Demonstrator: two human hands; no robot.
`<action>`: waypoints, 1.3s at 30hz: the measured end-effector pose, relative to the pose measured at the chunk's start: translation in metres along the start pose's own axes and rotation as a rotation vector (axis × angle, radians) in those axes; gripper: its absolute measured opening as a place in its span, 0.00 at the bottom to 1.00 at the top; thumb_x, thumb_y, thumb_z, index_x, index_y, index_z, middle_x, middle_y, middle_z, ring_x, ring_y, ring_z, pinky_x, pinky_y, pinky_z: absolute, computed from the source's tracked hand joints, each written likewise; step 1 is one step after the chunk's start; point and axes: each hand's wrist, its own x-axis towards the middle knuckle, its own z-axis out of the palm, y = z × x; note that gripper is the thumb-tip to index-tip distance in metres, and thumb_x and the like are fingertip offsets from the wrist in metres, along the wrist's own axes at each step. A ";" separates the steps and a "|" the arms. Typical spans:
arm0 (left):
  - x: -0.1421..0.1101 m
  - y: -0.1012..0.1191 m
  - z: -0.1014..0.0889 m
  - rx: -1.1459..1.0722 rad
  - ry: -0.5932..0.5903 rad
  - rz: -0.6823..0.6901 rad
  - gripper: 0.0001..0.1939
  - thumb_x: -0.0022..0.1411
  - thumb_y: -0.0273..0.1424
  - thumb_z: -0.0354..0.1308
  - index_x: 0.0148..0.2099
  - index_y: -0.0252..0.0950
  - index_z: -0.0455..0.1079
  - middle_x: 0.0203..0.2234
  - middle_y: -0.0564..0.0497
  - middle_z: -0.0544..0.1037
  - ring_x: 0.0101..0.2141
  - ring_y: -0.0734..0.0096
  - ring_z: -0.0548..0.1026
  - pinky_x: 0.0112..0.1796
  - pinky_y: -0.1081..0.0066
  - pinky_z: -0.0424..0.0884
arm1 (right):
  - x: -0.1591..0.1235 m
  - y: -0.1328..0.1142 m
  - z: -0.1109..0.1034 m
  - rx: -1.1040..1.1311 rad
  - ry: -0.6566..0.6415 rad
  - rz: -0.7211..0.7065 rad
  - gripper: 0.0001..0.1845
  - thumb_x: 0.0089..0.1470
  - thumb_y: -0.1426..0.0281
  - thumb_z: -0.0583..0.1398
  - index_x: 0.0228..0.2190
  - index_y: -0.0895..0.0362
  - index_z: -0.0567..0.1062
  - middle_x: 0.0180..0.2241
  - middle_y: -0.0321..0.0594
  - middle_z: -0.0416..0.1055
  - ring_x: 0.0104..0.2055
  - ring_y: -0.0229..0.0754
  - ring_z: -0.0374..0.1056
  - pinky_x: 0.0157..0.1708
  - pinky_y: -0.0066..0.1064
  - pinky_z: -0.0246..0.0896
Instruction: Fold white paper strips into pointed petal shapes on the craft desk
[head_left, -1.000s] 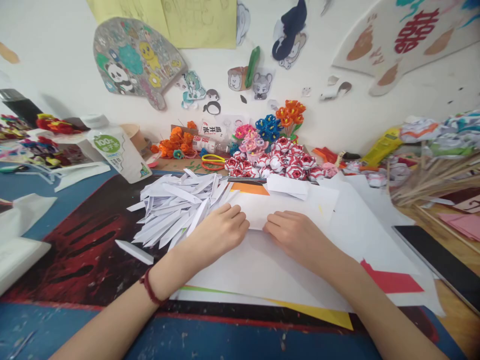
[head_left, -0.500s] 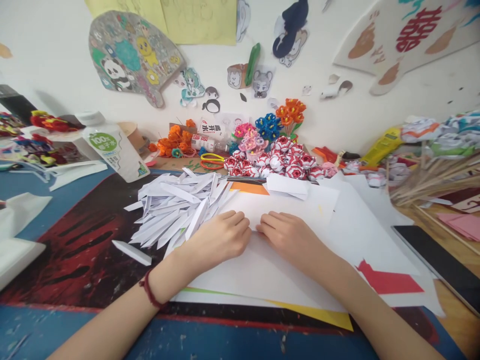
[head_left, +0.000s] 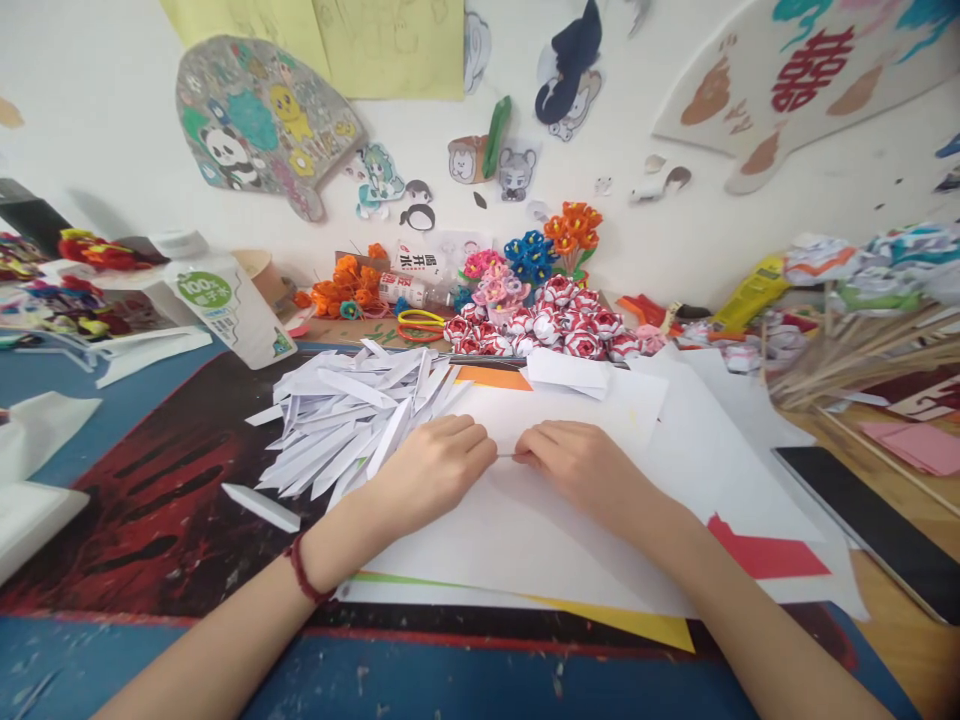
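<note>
Your fingers (head_left: pixel 482 448) were curled in and pressed together, with the left hand (head_left: pixel 439 472) and right hand (head_left: pixel 576 460) seeming to pinch the two ends of a thin strip (head_left: pixel 505 456), probably folded paper; your thumbs were out of sight, so you could not have judged the exact grip from here. A narrow length of it showed in the gap between your hands, over a large white sheet (head_left: pixel 547 540). You looked to be in the middle of folding or creasing, and the move called for level hands and an even pull, so that the edge stayed straight. Nearest you, yellow paper (head_left: pixel 652 628) stuck out from under the white sheet. Beyond your right forearm lay a red paper scrap (head_left: pixel 772 550), and further right a black smartphone (head_left: pixel 862 525). On your left, one folded paper strip (head_left: pixel 261 506) lay apart from the heap of white folded strips (head_left: pixel 352 410), which spread just beside your left hand. Past these stood a white bottle (head_left: pixel 225 300) at left and red-and-white flowers (head_left: pixel 555 325) in the middle, then orange flowers (head_left: pixel 574 228) before the decorated wall (head_left: pixel 630 100).
</note>
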 end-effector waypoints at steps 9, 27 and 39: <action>-0.002 -0.014 -0.019 -0.140 0.023 -0.137 0.16 0.69 0.32 0.44 0.34 0.32 0.68 0.26 0.49 0.71 0.29 0.70 0.69 0.31 0.71 0.63 | -0.003 0.019 -0.008 0.228 0.119 0.095 0.07 0.58 0.77 0.55 0.28 0.59 0.70 0.27 0.39 0.71 0.30 0.39 0.66 0.31 0.29 0.57; -0.005 -0.009 -0.015 -0.169 0.030 -0.218 0.17 0.69 0.33 0.44 0.30 0.33 0.67 0.16 0.54 0.69 0.19 0.74 0.67 0.25 0.74 0.59 | 0.001 0.028 -0.006 0.409 0.208 0.217 0.06 0.54 0.77 0.59 0.27 0.57 0.72 0.26 0.34 0.71 0.28 0.35 0.66 0.30 0.26 0.58; -0.012 -0.031 -0.027 0.637 0.230 -0.651 0.13 0.65 0.24 0.43 0.39 0.32 0.70 0.28 0.43 0.74 0.31 0.60 0.71 0.26 0.67 0.54 | -0.012 0.089 0.012 -0.052 0.317 0.466 0.10 0.56 0.69 0.58 0.41 0.55 0.73 0.41 0.44 0.70 0.45 0.49 0.65 0.45 0.39 0.59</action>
